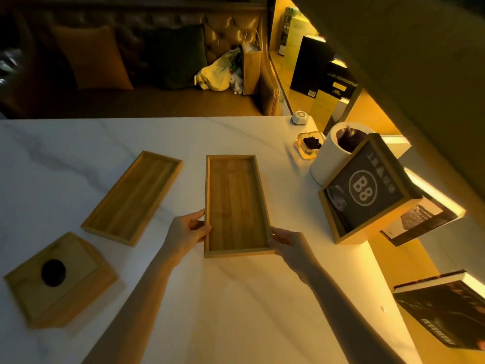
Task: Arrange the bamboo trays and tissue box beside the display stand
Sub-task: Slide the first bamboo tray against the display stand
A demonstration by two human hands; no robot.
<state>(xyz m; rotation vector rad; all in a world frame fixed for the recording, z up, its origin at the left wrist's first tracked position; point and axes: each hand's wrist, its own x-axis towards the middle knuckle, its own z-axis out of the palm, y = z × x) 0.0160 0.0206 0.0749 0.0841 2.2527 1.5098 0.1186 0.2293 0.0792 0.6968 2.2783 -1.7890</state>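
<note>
- Your held bamboo tray: long, shallow, raised rim, striped grain, on the white counter.
- Your left grip and right grip pinch its near long edges.
- Second tray and tissue box lie left; display stand right.

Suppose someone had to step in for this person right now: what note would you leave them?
Left hand and right hand grip the near end of the rectangular bamboo tray in the middle, one on each long side.
The second rectangular bamboo tray lies angled to its left, untouched.
The square bamboo tissue box with a round hole sits at the near left.
The wooden-framed B8 display stand is on the right.
Done: nothing placed for certain.
Left: finish this tray, then the other tray and box.
</note>
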